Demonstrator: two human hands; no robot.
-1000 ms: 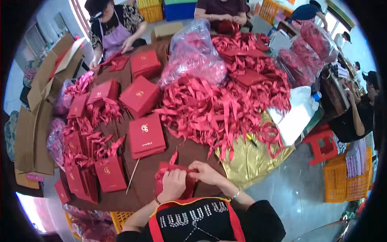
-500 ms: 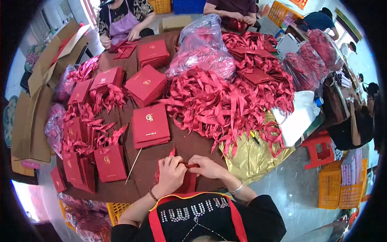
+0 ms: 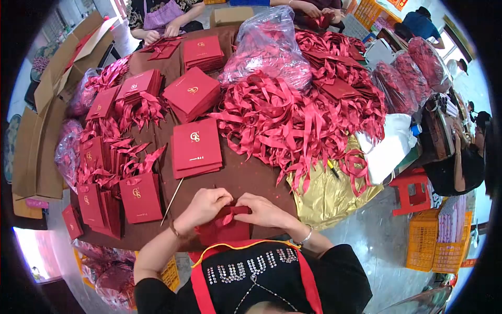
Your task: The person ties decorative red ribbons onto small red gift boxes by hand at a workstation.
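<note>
A small red paper gift bag [image 3: 224, 233] lies at the near table edge, just in front of my body. My left hand [image 3: 205, 208] is closed in a pinch at the bag's upper left edge. My right hand [image 3: 264, 210] grips the upper right edge, thumb and fingers together. Between the hands a short piece of red ribbon [image 3: 226, 219] shows at the bag's top; its other parts are hidden by my fingers. Just beyond is a stack of flat red bags [image 3: 196, 149] with gold lettering. A thin stick [image 3: 172, 201] lies left of my left hand.
A large heap of red ribbon handles [image 3: 282, 125] fills the middle right. Gold wrapping [image 3: 327, 201] with a yellow pen [image 3: 333, 168] lies at the right edge. Finished-looking bags with ribbons [image 3: 141, 198] stand at left. Across the table, two people's hands [image 3: 170, 30] work on red pieces.
My hands have shifted apart slightly, the left one moving left and away from me. More of the bag and its ribbon now shows. The whole view has tilted a little.
</note>
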